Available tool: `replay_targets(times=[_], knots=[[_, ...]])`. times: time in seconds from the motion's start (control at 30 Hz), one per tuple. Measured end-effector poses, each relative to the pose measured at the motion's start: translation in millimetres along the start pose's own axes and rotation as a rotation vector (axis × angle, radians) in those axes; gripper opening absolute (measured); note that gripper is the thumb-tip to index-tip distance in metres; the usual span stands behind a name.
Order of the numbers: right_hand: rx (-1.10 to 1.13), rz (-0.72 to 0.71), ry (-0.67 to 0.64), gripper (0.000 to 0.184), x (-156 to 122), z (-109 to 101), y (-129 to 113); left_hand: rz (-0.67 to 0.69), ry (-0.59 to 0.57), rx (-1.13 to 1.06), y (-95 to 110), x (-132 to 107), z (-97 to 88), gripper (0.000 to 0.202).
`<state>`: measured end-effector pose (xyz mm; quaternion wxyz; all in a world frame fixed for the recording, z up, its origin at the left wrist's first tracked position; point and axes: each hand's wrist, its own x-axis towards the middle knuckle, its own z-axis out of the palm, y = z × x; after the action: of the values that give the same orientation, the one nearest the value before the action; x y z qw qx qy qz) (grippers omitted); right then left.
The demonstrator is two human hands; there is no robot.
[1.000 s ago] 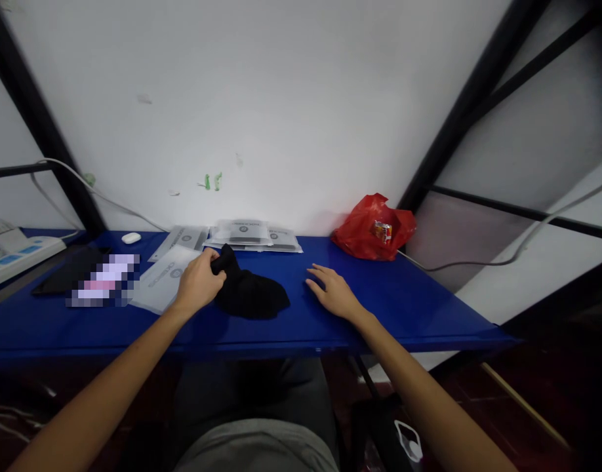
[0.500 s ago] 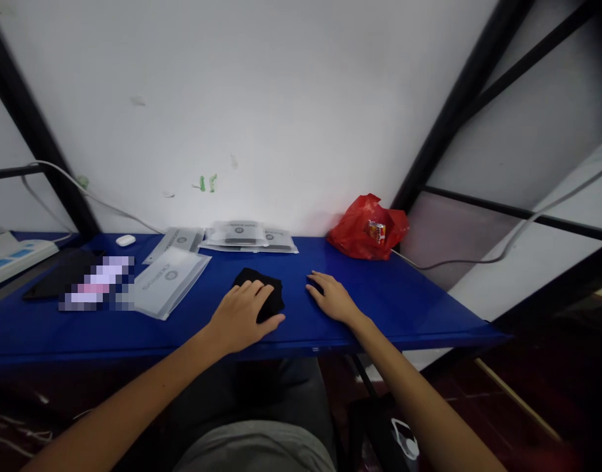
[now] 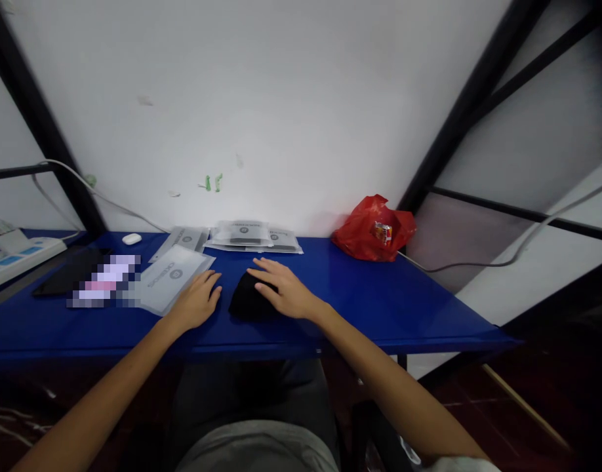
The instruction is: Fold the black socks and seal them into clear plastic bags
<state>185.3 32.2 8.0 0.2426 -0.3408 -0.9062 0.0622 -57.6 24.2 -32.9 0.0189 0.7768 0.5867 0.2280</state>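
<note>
Right hand (image 3: 287, 292), fingers spread, hides part of the cloth (image 3: 246, 303); left hand (image 3: 197, 303) — loosely uncurled — overlaps a pouch (image 3: 169, 278); packs (image 3: 244, 234) lie ahead, a bag (image 3: 362, 233) beyond the right hand.

The blue bench (image 3: 380, 295) bears a black cloth (image 3: 249, 303), printed frosted packets (image 3: 170, 278), a crumpled red bag (image 3: 362, 235) and a small white case (image 3: 132, 239).

Offers passage across table (image 3: 399, 295) at right; blocked midway by black cloth (image 3: 249, 301), rearward by red bag (image 3: 362, 236) and packets (image 3: 242, 233), leftward by pouches (image 3: 168, 278).
</note>
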Motion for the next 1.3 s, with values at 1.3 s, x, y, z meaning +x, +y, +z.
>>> replay_targets(times=[1.3], knots=[[-0.162,0.176,-0.068,0.041,1,30,27,-0.301,-0.029,0.281,-7,-9,-22.6,0.030]])
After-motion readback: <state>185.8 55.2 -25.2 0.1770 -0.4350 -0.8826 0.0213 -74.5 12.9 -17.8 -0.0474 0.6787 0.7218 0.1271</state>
